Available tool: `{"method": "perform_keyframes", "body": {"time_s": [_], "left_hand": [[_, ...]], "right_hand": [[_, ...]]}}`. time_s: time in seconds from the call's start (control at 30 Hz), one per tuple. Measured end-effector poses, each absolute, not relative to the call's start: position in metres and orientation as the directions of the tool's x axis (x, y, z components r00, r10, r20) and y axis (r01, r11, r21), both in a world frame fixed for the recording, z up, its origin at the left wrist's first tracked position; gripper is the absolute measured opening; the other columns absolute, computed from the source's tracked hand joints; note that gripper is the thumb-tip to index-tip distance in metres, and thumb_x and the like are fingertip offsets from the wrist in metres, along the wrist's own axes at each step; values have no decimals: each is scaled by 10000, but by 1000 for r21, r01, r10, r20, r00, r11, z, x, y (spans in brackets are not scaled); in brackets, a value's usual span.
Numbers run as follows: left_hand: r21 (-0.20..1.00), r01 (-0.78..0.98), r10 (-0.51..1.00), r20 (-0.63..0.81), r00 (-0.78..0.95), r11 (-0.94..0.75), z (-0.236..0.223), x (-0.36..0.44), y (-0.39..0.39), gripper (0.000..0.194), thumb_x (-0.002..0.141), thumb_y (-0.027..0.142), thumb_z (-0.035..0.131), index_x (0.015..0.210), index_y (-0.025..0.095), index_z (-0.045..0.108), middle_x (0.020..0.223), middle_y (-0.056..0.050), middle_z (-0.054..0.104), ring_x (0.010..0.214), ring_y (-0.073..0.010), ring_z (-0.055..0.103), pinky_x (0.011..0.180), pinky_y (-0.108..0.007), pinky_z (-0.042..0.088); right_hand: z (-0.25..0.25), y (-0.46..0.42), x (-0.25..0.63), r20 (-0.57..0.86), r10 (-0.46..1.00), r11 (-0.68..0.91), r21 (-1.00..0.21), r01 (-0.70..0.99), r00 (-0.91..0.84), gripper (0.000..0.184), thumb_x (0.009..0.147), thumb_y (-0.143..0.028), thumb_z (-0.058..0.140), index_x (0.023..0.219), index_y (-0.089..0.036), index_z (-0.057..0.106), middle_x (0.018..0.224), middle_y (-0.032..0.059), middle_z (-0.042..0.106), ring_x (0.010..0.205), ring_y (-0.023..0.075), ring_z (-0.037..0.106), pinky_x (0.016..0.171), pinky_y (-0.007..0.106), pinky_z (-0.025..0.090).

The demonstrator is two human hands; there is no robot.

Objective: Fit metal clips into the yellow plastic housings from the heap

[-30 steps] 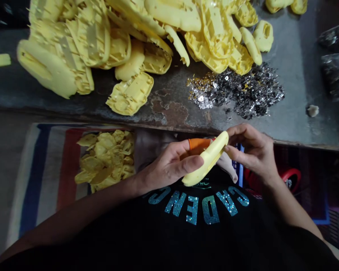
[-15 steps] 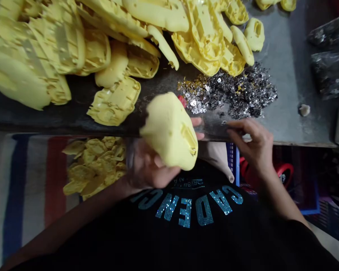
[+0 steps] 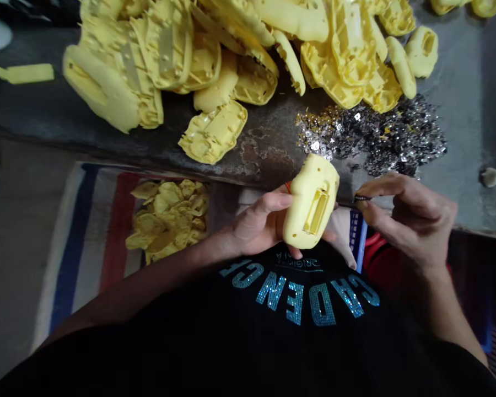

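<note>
right hand [image 3: 409,226] moved in, pinching a sliver [image 3: 362,197] beside yellow shell [image 3: 312,201].

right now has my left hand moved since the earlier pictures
Yes, the left hand has moved up the view, closer to the heap of small metal pieces.

Moulded plastic shell [image 3: 310,204] pale yellow, matching heaped shells [image 3: 252,80]. Woven mat [image 3: 86,242] striped white, navy, red. Sequins [image 3: 376,138] silver, black, gold. Black T-shirt [image 3: 297,342], glittering turquoise lettering.
</note>
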State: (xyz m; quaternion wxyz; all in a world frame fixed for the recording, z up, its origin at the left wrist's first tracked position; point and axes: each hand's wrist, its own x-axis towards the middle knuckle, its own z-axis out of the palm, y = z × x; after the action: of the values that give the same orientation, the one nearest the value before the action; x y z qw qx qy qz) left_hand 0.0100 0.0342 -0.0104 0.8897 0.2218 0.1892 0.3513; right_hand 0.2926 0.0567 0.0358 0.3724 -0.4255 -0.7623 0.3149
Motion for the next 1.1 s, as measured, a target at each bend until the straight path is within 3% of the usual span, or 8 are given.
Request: {"method": "perform_keyframes", "body": {"time_s": [0.1,0.2,0.43,0.7,0.93,1.1], "left_hand": [[510,-510,668,-190,719,693,-8,14,30,645,938,687,861,1370,218,764,1155,-125,914,972,-382,937,502,-248,669],[506,-466,629,-214,748,726,-6,15,26,695,901,744,871,1341,214,783,1066,-124,904,950,-392,931,505,-273,666],[506,-443,616,-247,748,740,-2,19,18,831,945,752,798,1564,205,707,1166,-136,881,989,-381,917,595,-322,703],[485,-434,588,-229,776,760,-3,22,15,805,971,731,792,1580,215,688,1251,-155,884,1019,-365,924,562,-263,664],[510,-442,605,-210,768,738,-1,25,16,948,989,784,773,1752,255,578,1371,-182,875,1045,-386,931,576,-271,695],[490,-444,600,-224,768,750,-1,25,17,938,964,799,792,1727,283,610,1360,-173,878,1122,-413,924,589,-272,707]], "right_hand": [[49,51,283,375,832,509,-811,290,-410,241,1008,-144,876,1133,-348,839,1031,-3,870,884,265,791,816,491,592],[55,51,278,412,773,601,-719,349,-482,262,1011,-126,870,1152,-344,835,1025,8,869,872,270,797,814,492,611],[65,54,278,432,637,762,-481,434,-639,88,1074,-362,890,1156,-354,858,1042,36,870,859,255,782,791,445,642],[75,55,279,365,553,833,-267,484,-749,55,1157,-287,753,1151,-319,798,1004,34,838,852,229,734,771,406,637],[75,53,277,387,524,852,-220,475,-759,183,1129,-227,780,1277,-334,791,1046,39,851,880,242,736,798,414,652],[68,43,277,387,590,808,-301,507,-709,330,1111,-190,785,1384,-376,787,1131,41,881,892,256,769,825,447,671]]}}
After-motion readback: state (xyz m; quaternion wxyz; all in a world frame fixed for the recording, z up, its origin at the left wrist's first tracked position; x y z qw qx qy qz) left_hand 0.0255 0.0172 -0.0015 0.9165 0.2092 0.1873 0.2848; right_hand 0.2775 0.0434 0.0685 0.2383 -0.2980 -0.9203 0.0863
